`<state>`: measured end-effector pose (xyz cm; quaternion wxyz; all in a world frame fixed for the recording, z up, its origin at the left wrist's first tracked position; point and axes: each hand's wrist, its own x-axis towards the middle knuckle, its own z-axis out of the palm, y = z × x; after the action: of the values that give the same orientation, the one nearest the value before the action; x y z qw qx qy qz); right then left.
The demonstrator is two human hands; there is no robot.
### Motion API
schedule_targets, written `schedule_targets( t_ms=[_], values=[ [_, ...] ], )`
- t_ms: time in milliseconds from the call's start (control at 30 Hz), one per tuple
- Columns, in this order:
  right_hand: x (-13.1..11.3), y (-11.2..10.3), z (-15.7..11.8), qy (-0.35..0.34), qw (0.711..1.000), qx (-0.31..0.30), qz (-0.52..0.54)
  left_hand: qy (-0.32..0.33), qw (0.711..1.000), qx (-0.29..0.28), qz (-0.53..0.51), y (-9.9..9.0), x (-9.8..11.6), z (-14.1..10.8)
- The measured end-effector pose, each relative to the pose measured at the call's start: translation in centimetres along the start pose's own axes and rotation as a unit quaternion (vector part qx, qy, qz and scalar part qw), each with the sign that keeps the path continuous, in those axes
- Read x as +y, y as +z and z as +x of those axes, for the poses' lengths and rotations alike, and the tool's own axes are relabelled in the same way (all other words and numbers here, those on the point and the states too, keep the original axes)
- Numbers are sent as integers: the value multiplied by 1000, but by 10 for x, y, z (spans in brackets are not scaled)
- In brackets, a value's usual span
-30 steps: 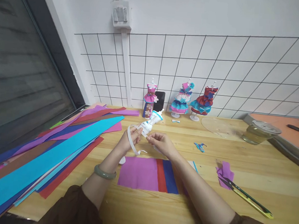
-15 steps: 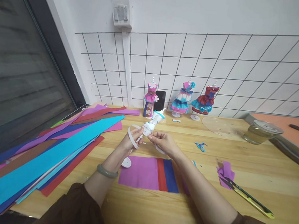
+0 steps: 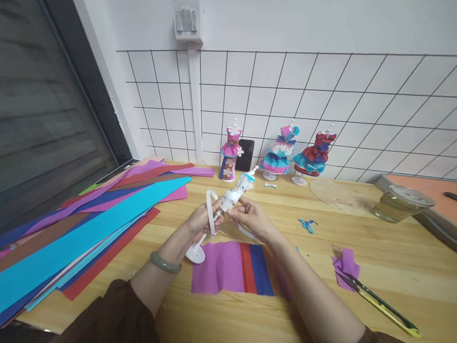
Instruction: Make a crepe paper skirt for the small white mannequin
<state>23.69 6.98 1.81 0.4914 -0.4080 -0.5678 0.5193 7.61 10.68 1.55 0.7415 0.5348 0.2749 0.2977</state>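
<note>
A small white dress-form mannequin (image 3: 233,195) leans in my left hand (image 3: 202,218), which is closed round its lower body and stand. A light-blue band runs round its chest and small dark marks dot the body. Its round base (image 3: 196,253) hangs at the lower left, over a purple crepe paper piece (image 3: 220,267) on the table. A thin white ring (image 3: 210,212), perhaps a tape roll, hangs about my left fingers. My right hand (image 3: 250,217) pinches at the mannequin's lower edge. A white strip (image 3: 246,230) dangles under that hand; its upper end is hidden.
Crepe paper strips (image 3: 99,224) are piled at left. Three dressed mannequins, including a red-and-blue one (image 3: 313,155), stand along the wall beside a phone (image 3: 245,154). At right lie scissors (image 3: 380,305) by purple scraps (image 3: 346,264). A lidded cup (image 3: 401,204) stands farther back.
The mannequin has shifted slightly right and tilts a little differently, with its base lower. The white ring has turned about my left hand. The purple paper's left edge has moved right and buckled.
</note>
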Motion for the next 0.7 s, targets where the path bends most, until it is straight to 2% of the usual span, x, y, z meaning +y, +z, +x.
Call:
schedule_targets(
  t_ms=[200, 300, 500, 600, 700],
  values=[
    [-2, 1, -1, -12, 1000, -13, 20, -28, 999, -16, 2, -2, 0, 0],
    [-4, 3, -1, -19, 999, -14, 22, -36, 999, -1, -2, -3, -1, 2],
    [-9, 6, -2, 7, 1000, 9, 22, 74, 987, 120, 78, -4, -3, 8],
    [-7, 5, 0, 22, 999, 26, 14, 140, 962, 183, 144, -5, 0, 9],
    [0, 3, 3, 40, 997, 69, 22, 203, 928, 249, 190, -4, 4, 6]
  ],
)
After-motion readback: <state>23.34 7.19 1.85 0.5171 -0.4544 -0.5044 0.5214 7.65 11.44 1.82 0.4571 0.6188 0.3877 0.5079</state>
